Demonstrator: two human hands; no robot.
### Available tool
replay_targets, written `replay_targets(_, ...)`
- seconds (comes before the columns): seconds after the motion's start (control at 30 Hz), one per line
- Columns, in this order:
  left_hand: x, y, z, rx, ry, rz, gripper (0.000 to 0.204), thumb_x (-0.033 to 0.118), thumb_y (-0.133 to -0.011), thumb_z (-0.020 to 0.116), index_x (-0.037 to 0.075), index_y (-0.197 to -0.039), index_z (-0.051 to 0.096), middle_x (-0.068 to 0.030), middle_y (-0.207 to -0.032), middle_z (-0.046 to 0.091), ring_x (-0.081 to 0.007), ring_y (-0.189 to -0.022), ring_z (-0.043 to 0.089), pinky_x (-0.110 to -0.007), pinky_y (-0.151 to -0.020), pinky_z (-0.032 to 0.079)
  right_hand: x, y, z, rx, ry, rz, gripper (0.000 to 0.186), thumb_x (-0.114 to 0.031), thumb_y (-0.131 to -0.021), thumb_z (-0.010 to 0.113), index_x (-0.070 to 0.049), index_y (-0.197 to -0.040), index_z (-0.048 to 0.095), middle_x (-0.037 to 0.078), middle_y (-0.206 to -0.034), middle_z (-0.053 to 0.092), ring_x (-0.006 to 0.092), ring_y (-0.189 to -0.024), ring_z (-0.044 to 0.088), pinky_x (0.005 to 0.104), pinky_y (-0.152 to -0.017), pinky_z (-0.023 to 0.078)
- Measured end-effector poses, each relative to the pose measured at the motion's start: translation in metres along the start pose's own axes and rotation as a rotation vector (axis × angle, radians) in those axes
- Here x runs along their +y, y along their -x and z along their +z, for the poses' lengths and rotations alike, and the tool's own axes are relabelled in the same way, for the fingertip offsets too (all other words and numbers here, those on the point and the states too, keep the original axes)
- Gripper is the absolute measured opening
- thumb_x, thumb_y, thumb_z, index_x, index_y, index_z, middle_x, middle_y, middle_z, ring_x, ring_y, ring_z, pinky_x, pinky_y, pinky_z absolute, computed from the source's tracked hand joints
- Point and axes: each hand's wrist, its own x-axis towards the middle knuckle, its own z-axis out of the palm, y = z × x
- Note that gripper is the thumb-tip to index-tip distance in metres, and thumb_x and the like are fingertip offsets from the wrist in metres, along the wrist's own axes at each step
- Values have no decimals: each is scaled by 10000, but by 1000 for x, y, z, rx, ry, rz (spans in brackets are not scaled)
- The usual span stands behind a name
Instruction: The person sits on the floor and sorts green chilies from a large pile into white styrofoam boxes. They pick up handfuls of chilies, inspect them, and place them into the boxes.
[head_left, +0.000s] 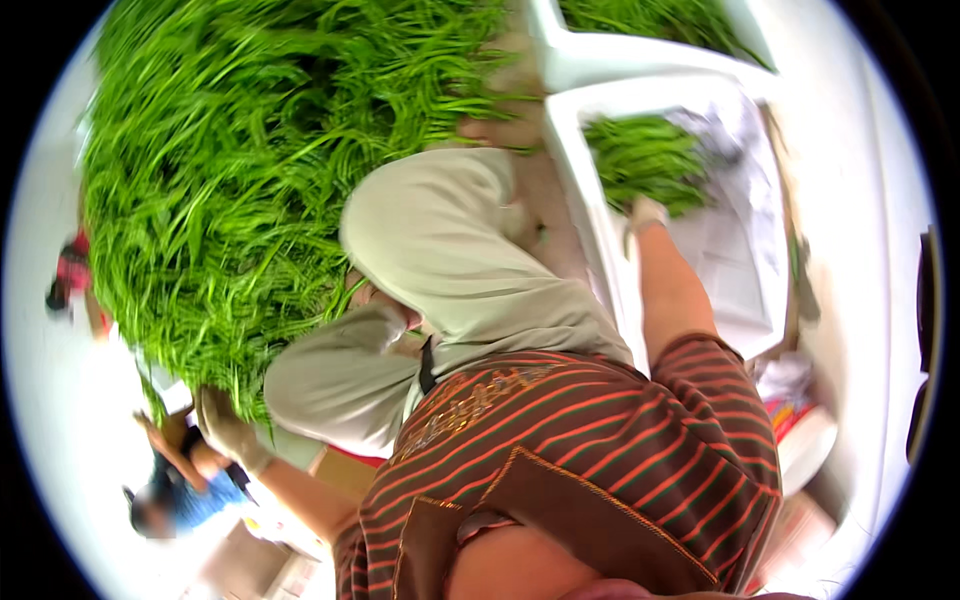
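Observation:
A large heap of long, thin green vegetable stalks (230, 180) spreads in front of me and to my left. My left hand (225, 425), in a pale glove, is at the heap's near left edge, its fingers stretched toward the stalks and somewhat blurred. On my right, my gloved right hand (647, 212) reaches into a white foam box (590, 250). Its fingers close on the near end of a bunch of green stalks (645, 160) laid side by side in the box; the bunch hides part of them. Crumpled whitish plastic sheeting (735, 140) lines the box.
Beyond that box stands another white box (640, 55) with green stalks. My bent legs (450, 230) lie between heap and boxes. Another person (185, 490) works at the lower left; a red-and-dark shape (72, 270) is farther off. A white round container (805, 450) stands near my right elbow.

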Motion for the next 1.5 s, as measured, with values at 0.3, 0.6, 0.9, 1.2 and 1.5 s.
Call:
replay_targets(0.3, -24, 51, 1, 294, 147, -118, 223, 24, -869, 668, -35, -1083, 690, -115, -1008, 715, -190, -861, 692, -276, -768, 578, -99, 58, -32, -346, -1349, 61, 303, -85, -928, 549, 17, -1209, 598, 120, -1090, 663, 216, -957, 638, 307, -817, 531)
replay_targets(0.6, -142, 59, 29, 81, 90, -531, 295, 155, -897, 667, -21, -1134, 649, -91, -1001, 697, -181, -855, 673, -305, -734, 560, -128, 34, -120, -111, -1222, 314, 401, -24, -875, 620, -62, -1267, 545, 39, -834, 633, 146, -625, 591, 288, -532, 469)
replay_targets(0.9, -193, -59, 119, 101, 621, -708, 184, 127, -896, 668, -17, -1005, 634, -97, -845, 669, -200, -686, 655, -348, -614, 558, -269, 65, -266, 173, -1172, -131, 319, -169, -965, 606, -71, -1268, 596, 46, -1061, 654, 126, -838, 576, 268, -741, 487)
replay_targets(1.2, -196, -156, 158, 386, 367, -769, 299, 253, -904, 706, -21, -841, 604, -140, -676, 672, -216, -436, 586, -322, -416, 483, -468, 118, -266, -155, -777, -672, 328, -152, -968, 596, 9, -1253, 596, 93, -1105, 656, 155, -883, 627, 272, -796, 512)
replay_targets(1.5, -152, -50, 125, 356, 393, -313, 217, 192, -917, 713, -19, -954, 681, -66, -752, 697, -109, -585, 637, -232, -517, 526, -625, 188, -240, -619, -434, -1052, 292, -25, -919, 585, 30, -1205, 607, 90, -1082, 659, 150, -983, 630, 265, -882, 488)
